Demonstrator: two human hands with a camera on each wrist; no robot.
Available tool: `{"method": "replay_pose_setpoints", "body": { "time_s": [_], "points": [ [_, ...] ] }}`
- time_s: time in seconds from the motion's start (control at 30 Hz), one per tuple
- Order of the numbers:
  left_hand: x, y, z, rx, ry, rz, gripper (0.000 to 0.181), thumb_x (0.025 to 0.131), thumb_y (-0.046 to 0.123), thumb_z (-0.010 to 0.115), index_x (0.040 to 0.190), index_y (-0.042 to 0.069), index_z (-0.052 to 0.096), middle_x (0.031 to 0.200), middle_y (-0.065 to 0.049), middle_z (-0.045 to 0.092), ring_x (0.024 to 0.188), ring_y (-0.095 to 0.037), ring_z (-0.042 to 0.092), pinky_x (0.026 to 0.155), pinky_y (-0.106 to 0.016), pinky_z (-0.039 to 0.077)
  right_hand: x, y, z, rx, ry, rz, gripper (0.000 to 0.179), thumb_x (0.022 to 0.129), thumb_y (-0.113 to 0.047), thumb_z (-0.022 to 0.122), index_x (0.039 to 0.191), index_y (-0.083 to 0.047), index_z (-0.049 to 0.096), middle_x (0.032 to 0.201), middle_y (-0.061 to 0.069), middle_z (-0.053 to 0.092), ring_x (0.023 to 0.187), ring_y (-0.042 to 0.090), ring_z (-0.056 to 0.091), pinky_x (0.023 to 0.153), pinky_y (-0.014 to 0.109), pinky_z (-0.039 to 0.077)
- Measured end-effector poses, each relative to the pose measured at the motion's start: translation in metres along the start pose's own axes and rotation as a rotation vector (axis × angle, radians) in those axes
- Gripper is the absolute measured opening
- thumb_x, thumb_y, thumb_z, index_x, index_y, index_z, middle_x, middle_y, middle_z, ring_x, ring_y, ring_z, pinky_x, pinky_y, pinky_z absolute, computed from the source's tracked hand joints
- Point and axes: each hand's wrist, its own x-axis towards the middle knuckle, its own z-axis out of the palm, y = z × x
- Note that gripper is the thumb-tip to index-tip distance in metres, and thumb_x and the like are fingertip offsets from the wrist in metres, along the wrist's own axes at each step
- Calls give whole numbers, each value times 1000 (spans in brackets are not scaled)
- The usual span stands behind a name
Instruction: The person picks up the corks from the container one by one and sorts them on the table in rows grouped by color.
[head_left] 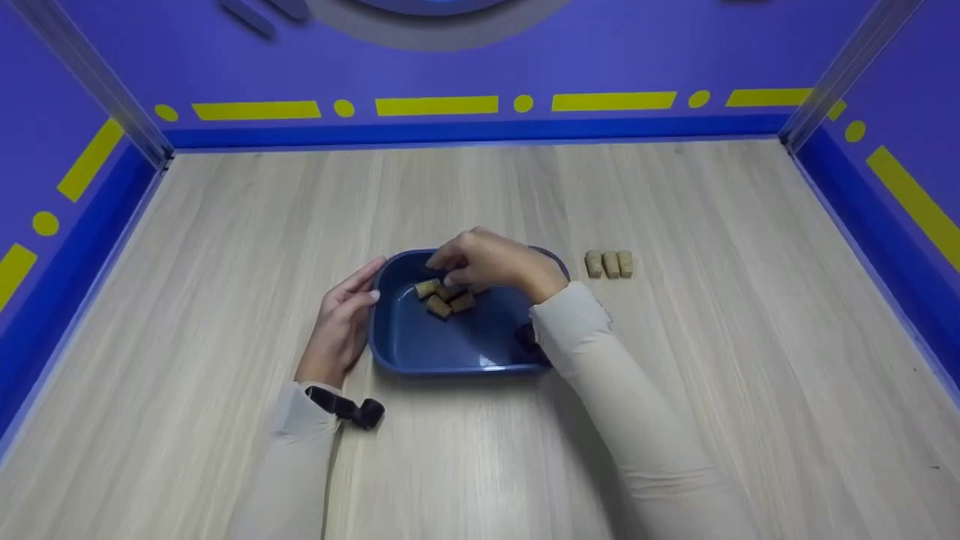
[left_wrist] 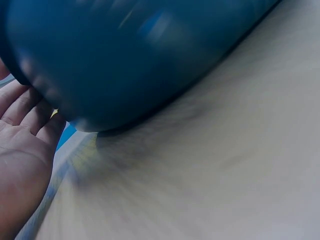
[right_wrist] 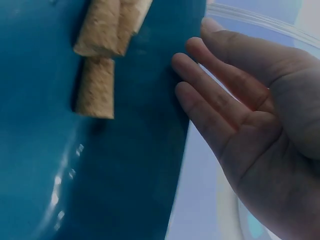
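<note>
A dark blue plastic basin stands on the table, and several tapered corks lie loose in its left half. My left hand rests on the basin's left side, its fairly straight fingers against the outer wall and the thumb tip at the rim. Over the far part of the basin hovers my right hand; its loosely bent fingers hold nothing in the right wrist view. The nearest corks lie beside those fingertips, apart from them. The hand partly covers the pile in the head view.
Three more corks stand in a row on the wooden table, right of the basin. Purple and blue panels with yellow marks close off the back and both sides. A black strap camera sits on the left wrist.
</note>
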Motion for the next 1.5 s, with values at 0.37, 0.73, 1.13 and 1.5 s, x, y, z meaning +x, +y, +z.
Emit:
{"method": "replay_pose_setpoints", "body": {
  "time_s": [0.37,0.73,1.13,1.5],
  "points": [
    [-2,-1,-1,0,-27,-12,55,87,-12,44,141,-12,35,146,-14,46,128,-6,48,105,-20,40,10,-3,22,-19,-64,57,36,94,-13,59,130,-9,61,125,6,65,109,16,62,97,32,50],
    [-3,-2,-4,-5,-27,-16,55,88,-13,42,142,-13,33,146,-14,46,126,-6,50,103,-20,43,14,-4,35,72,-90,58,28,96,-3,51,118,-6,68,90,6,70,72,15,62,64,20,51],
    [-3,-2,-4,-32,-37,-6,52,88,-12,42,140,-11,38,140,-9,54,124,-7,53,101,-21,45,19,-6,39,45,-97,7,11,89,-1,61,96,-4,69,74,3,61,62,9,52,56,17,42],
    [-1,0,-2,-38,-49,13,51,88,-11,46,138,-10,43,131,-4,60,123,-8,54,100,-22,45,19,-7,36,-85,-80,-24,22,89,-7,65,110,-8,72,97,2,69,75,9,58,69,21,51]
  ]
}}
